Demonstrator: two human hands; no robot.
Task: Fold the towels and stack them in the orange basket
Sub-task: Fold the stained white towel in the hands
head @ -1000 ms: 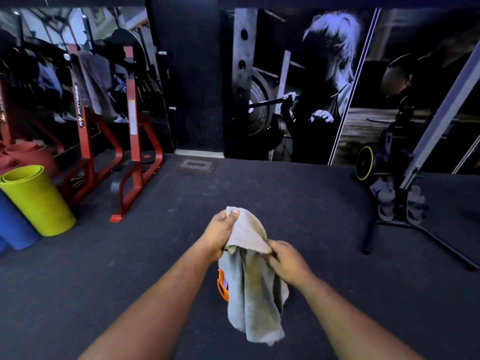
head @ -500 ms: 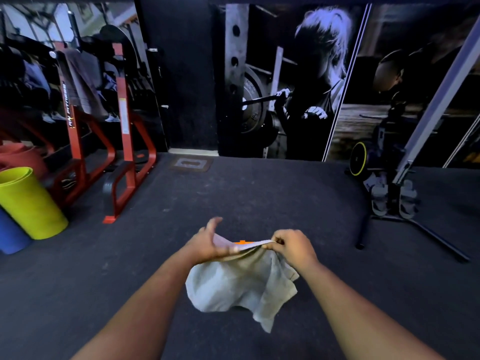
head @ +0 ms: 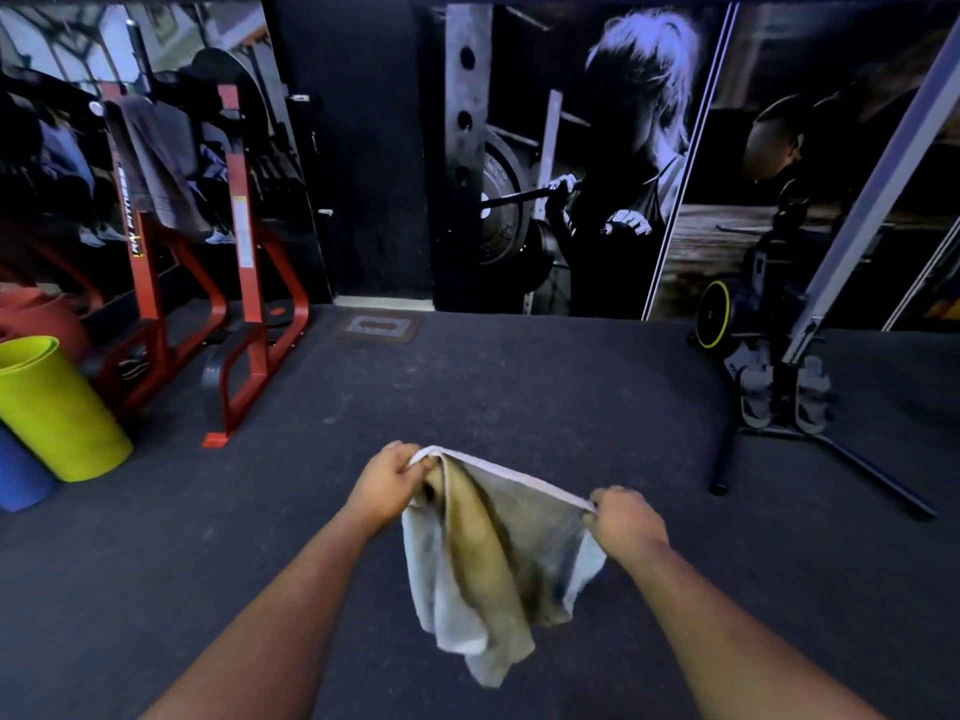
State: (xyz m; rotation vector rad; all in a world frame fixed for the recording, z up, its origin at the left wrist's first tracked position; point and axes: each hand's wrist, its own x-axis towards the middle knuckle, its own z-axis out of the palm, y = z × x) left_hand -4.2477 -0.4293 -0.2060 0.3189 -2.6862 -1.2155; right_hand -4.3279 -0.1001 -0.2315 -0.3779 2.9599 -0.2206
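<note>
A pale grey-beige towel [head: 488, 563] hangs in the air in front of me, stretched along its top edge between both hands. My left hand [head: 387, 478] grips the towel's upper left corner, fingers curled round the bunched cloth. My right hand [head: 621, 517] pinches the upper right end of the same edge. The rest of the towel droops in loose folds below, above the dark floor. The orange basket is hidden behind the towel.
A red metal rack [head: 244, 283] stands at the left with a grey towel [head: 161, 158] draped over it. Rolled mats, yellow-green [head: 57, 407] and blue [head: 21, 475], lean at the far left. A black equipment stand [head: 779, 397] with splayed legs is at the right. Dark rubber floor [head: 519, 387] lies ahead.
My hands have moved apart, pulling the towel's top edge taut and opening the cloth wider. The orange basket glimpsed earlier behind the towel is now covered.
</note>
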